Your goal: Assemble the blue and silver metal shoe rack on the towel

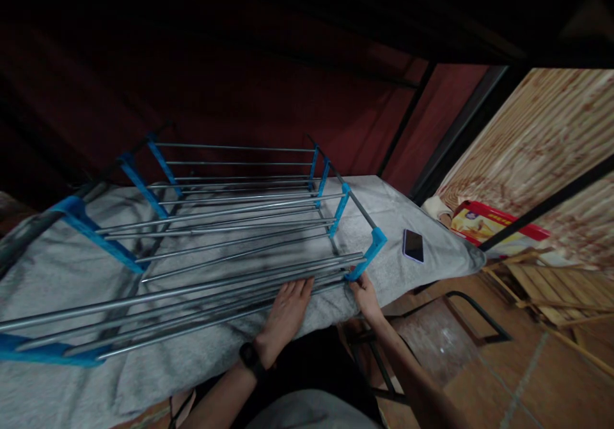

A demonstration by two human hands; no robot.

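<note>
A rack of grey metal tubes and blue plastic brackets lies on a grey cloth-covered table. My left hand, with a dark band on its wrist, is closed over the front tubes near their right end; its fingertips are partly hidden behind them. At the front right corner, my right hand grips the lower end of a blue corner bracket, where the tubes meet it. Some tubes in the middle of the rack lie at a slant.
A phone rests on the cloth right of the rack. Beyond the table's right end are a red and yellow box and a folded wooden slatted piece. A metal-framed chair stands below on the tiled floor. A dark red wall runs behind.
</note>
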